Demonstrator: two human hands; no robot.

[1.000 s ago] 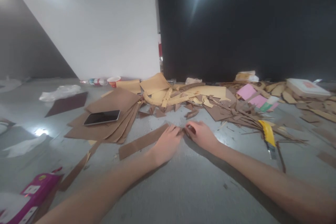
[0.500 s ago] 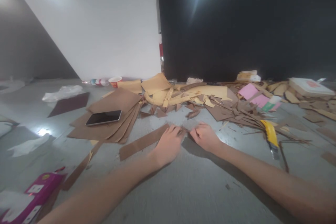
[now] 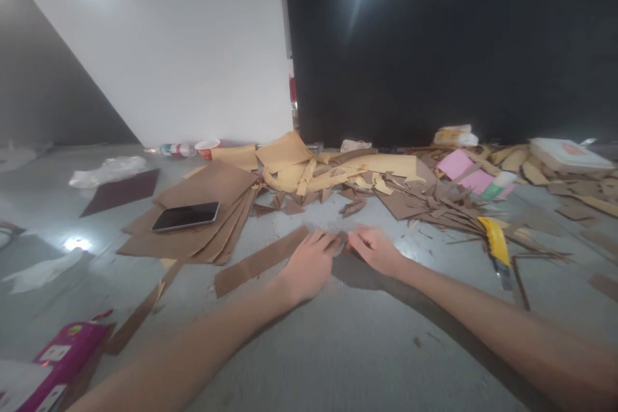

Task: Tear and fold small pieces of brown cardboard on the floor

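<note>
My left hand lies on the right end of a long brown cardboard strip on the grey floor, its fingers pressed down on it. My right hand is curled just to the right, pinching a small dark piece of cardboard that sits between the two hands. The hands nearly touch at their fingertips.
A stack of brown cardboard sheets with a black phone on it lies to the left. Cardboard scraps pile up behind. A yellow utility knife rests to the right. A pink box sits near left. Black and white boards stand behind.
My right hand has closed from flatter fingers into a pinch on the small piece and shifted slightly right. The left hand has stayed on the strip.
</note>
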